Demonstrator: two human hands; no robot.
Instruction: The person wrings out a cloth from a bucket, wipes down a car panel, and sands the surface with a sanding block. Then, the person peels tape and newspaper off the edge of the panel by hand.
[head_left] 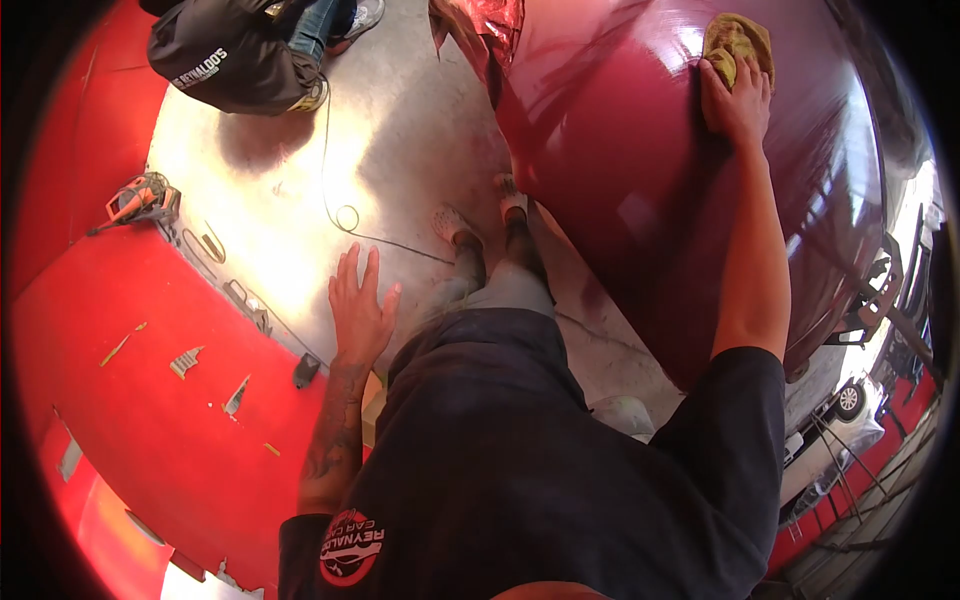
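My right hand (739,108) is stretched far forward, its fingers on a bunched yellow cloth (738,45). The cloth lies against the glossy dark red car panel (620,180), which curves away to the right. My left hand (362,305) hangs in the air over the floor, fingers spread, holding nothing. Crumpled shiny red film or wrapping (490,30) sticks up at the panel's far left corner.
A co-worker in a dark shirt (240,60) crouches at the upper left. A thin cable (330,190) runs across the concrete floor (410,120) towards my feet. An orange power tool (140,200) is by the peeling red wall (180,320). A white car (855,410) stands far right.
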